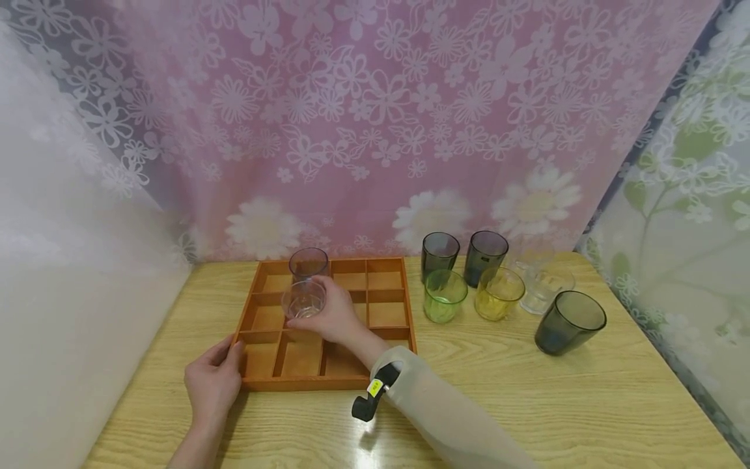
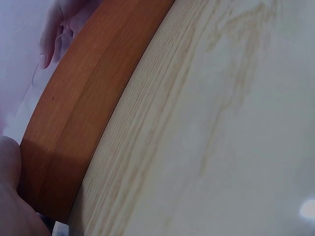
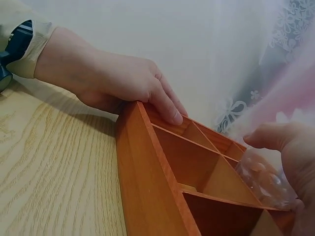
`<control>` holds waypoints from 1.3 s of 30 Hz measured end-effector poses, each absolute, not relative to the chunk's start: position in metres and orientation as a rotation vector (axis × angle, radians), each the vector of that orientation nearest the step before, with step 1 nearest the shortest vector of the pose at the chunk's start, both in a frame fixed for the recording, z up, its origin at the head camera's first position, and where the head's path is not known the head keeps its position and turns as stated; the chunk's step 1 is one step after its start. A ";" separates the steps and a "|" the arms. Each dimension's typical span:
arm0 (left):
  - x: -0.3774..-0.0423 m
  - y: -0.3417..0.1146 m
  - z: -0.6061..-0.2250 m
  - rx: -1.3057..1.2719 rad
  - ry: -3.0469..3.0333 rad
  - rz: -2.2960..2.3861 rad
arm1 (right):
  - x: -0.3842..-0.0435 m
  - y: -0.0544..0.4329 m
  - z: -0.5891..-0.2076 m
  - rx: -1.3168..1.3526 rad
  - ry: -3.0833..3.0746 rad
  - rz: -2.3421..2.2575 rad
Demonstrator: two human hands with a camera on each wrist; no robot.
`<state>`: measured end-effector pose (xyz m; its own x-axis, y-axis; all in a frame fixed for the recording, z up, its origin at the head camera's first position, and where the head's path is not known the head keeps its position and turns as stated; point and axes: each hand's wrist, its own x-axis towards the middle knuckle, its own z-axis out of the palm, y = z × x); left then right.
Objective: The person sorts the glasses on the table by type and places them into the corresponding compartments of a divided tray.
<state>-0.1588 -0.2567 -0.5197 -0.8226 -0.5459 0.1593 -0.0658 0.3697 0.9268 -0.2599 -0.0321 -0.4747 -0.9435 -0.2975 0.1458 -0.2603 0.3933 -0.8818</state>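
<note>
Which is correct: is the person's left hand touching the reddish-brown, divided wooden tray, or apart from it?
Touching. The right wrist view shows the left hand on the wooden tray, with its fingers clasping the rim near a corner.

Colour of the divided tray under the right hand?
Orange-brown; the divided tray shows best in the head view.

Nothing legible; the yellow sticker [image 1: 375, 388] on the black wrist mount [image 1: 364, 408], head view's lower centre, is too small.
</note>
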 end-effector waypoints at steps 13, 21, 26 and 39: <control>-0.159 -0.255 -0.523 0.515 -2.190 -1.410 | -0.250 -0.002 -0.473 -0.512 2.485 -1.805; -0.158 -0.256 -0.525 0.523 -2.207 -1.408 | -0.242 0.024 -0.466 -0.533 2.396 -1.925; -0.158 -0.255 -0.522 0.528 -2.211 -1.411 | -0.236 0.046 -0.459 -0.518 2.401 -1.920; -0.158 -0.256 -0.524 0.526 -2.211 -1.396 | -0.228 0.103 -0.455 -0.517 2.397 -2.015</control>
<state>-0.1581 -0.2562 -0.5236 -0.8163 -0.5478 0.1830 -0.0703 0.4087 0.9100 -0.2278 0.1030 -0.4546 -0.9464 -0.2257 0.2311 -0.2664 0.1409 -0.9535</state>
